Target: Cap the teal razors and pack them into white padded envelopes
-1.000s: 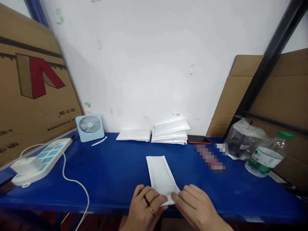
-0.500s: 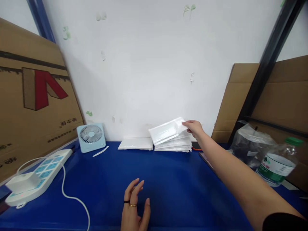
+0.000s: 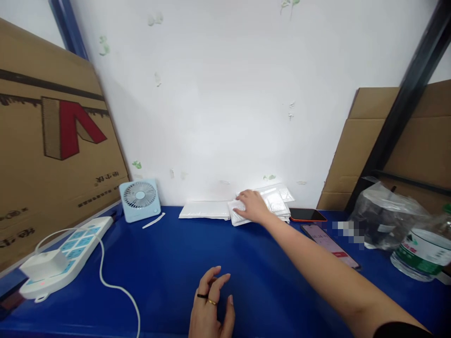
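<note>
At the back of the table, my right hand (image 3: 252,205) lies over a pile of flat white packets (image 3: 276,203) with a shiny, plastic-like surface. Its thumb and fingers are apart and rest on the top packets near their left end. The pile is uneven, and one packet juts out towards the wall. Just left of it lies a lower, neater stack of white packets (image 3: 204,210). My left hand (image 3: 211,305) hovers near the front edge, holding nothing, with its fingers loosely bent and the thumb apart. It wears a dark ring and a gold-coloured ring.
A light blue fan (image 3: 140,201) and a thin white strip (image 3: 153,220) are at the back left. A power strip (image 3: 70,258) with a white cable lies further left. Two phones, one of them pink-screened (image 3: 329,245), a bagged dark object (image 3: 384,220) and a bottle (image 3: 421,251) occupy the right.
My right hand has moved left and down from the packet's right end, and the packet it held up now lies on the pile. The view has shifted slightly; my left hand looks much the same.
</note>
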Motion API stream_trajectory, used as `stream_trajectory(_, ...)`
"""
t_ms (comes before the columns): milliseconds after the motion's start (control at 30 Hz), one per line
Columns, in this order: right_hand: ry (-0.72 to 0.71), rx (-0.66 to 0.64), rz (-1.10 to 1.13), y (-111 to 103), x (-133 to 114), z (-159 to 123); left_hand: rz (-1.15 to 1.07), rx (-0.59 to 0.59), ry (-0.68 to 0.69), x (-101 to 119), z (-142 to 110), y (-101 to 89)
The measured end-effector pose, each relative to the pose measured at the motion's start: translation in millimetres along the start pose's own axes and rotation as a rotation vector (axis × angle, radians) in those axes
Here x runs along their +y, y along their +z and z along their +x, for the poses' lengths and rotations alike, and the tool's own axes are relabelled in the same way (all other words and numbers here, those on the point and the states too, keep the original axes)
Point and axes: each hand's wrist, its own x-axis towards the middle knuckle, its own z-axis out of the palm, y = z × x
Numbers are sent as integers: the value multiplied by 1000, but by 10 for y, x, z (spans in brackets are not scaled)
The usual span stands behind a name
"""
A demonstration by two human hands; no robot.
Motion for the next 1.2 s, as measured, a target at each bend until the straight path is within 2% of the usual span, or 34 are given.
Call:
stream_trajectory(100,-24,-54,25,269,-139,46,-15,-31,-28,-43,0,15)
stream_trajectory(167,-7,-74,36,287,-80,0,-54,-64,-60,-81,1,22)
stream_trajectory(233,26,-53,30,178,73,-133,-116,-112,-101,-113,13,14)
stream_trajectory(367,240,62,-71,-242,556,-563,-214,-290,-203,-145,164,-44)
stream_trajectory(433,390,156,-123,-455,842,-727,-220,-399,-244,-170,357,-43)
stream_trajectory(467,531,233,-131,-545,981,-766,-218,-455,-243,-194,486,-16)
stream_trajectory(500,636,255,-123,-619,1108,-771,-211,-463,-248,-227,631,35)
stream_trajectory(600,788,194,-17,-731,1377,-601,-98,-455,-312,-370,1097,313)
stream_trajectory(733,812,112,33,-710,1461,-204,134,-484,-447,-557,1524,729)
stream_trajectory(833,787,77,113,-651,1436,-27,186,-530,-494,-613,1621,866)
stream_trajectory(933,771,64,159,-557,1428,-48,118,-539,-525,-611,1627,884)
stream_trajectory(1067,777,80,82,-419,1403,-227,-147,-522,-555,-579,1621,855)
stream_trajectory(1133,744,114,38,-394,1345,-293,-253,-542,-574,-550,1622,811)
stream_trajectory(1200,676,163,-9,-421,1259,-342,-462,-582,-654,-512,1628,735)
